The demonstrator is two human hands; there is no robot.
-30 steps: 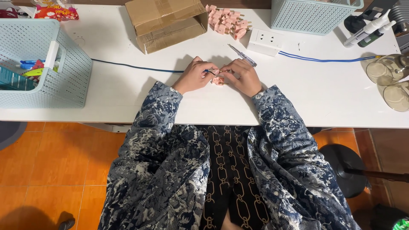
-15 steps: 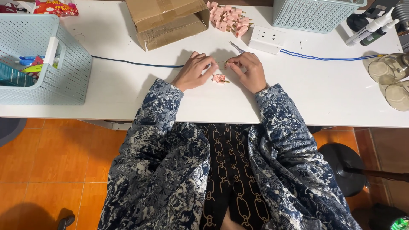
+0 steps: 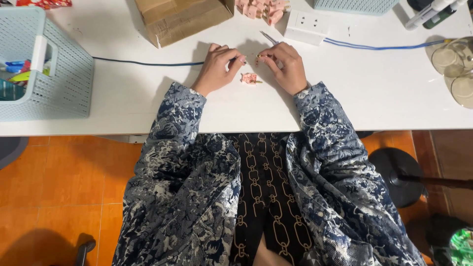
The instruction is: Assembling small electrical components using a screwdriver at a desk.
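Beside the basket [image 3: 59, 83] of coloured items, both hands [image 3: 253, 66] pinch tiny parts above a pink piece [image 3: 249, 78].

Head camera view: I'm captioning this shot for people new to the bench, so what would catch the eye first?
Most likely the two hands at the middle of the white table: the left hand and right hand pinch something too small to identify, with a small pink piece lying between them. Next, the pale blue lattice plastic basket at the left edge and the brown cardboard box at the top.
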